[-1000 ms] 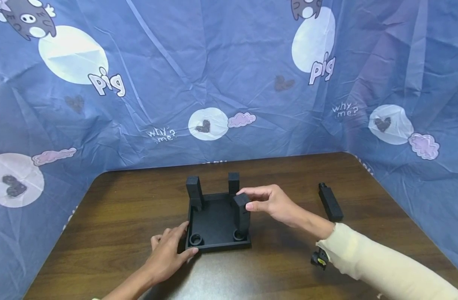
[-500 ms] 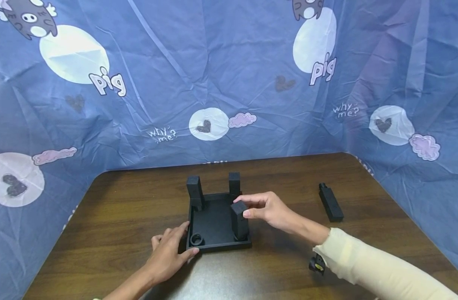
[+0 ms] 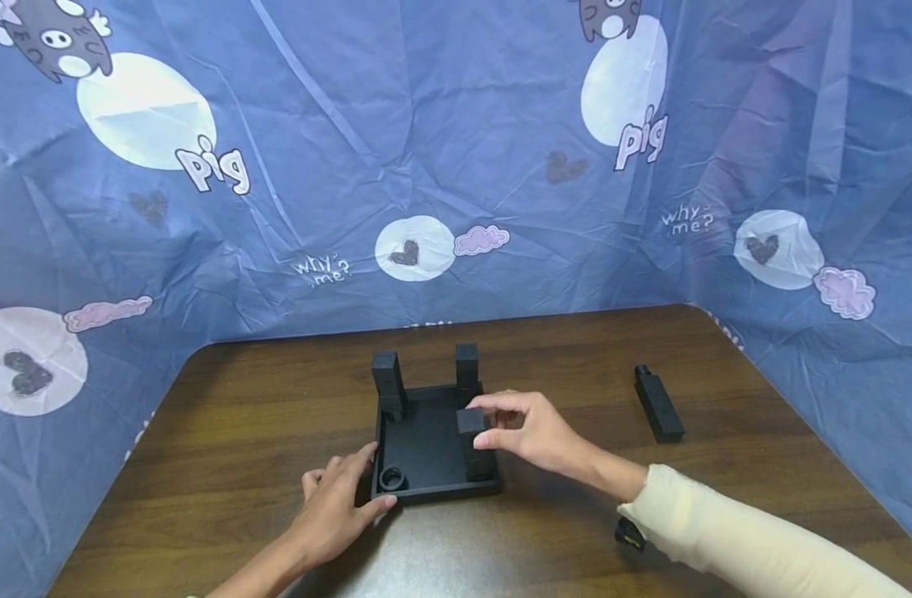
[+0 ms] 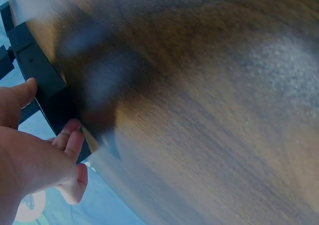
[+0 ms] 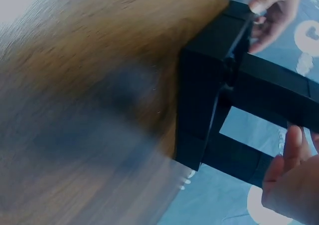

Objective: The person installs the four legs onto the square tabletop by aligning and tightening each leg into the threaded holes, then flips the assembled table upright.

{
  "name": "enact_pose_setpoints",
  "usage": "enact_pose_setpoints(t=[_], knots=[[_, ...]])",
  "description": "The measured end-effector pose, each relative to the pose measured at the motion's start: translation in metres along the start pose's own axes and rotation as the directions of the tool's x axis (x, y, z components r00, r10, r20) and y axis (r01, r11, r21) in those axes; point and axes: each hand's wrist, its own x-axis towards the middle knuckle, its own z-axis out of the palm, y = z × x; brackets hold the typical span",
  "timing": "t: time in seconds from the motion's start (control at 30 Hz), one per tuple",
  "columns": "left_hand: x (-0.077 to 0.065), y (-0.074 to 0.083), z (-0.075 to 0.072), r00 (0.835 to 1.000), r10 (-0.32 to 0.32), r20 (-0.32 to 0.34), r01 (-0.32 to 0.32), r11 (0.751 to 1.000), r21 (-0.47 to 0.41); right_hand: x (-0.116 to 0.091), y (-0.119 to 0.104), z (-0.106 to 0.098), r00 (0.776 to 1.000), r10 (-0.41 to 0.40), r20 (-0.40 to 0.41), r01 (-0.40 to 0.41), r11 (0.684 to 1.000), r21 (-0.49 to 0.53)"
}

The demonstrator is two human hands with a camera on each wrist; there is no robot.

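Observation:
A black square tabletop with a raised rim lies upside down on the wooden table. Two black legs, the back left leg and the back right leg, stand upright in its far corners. My right hand pinches a third black table leg near its top; it stands upright at the near right corner, its lower end hidden in the socket. My left hand holds the near left corner, thumb at the front edge and fingers along the left side, beside a bare round socket.
Another black leg lies on the table to the right, its narrow peg end pointing away. Under the right sleeve a small black device shows. A blue printed cloth hangs behind the wooden table.
The leg in my right hand has moved down into the near right corner and covers the socket seen there earlier. My right hand has sunk with it. My left hand stays put.

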Motion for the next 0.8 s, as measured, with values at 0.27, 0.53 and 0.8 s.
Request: enact_pose_setpoints(t=[0.27,0.53,0.8], knots=[[0.0008,0.0001,0.0013,1.000,-0.001,-0.006,0.001,1.000,0.003,0.0009,-0.0008,0.0024,0.994,-0.102,0.025,0.105,0.987,-0.121],[-0.0010,0.0003,0.0005,1.000,0.005,-0.007,-0.005,1.000,0.000,0.0019,-0.0041,0.0074,0.998,-0.066,-0.017,0.063,0.986,-0.153],[0.0010,0.0005,0.0012,1.000,-0.016,0.011,0.016,1.000,-0.002,0.0059,-0.0090,0.0023,0.998,-0.032,0.054,0.039,0.990,-0.136]])
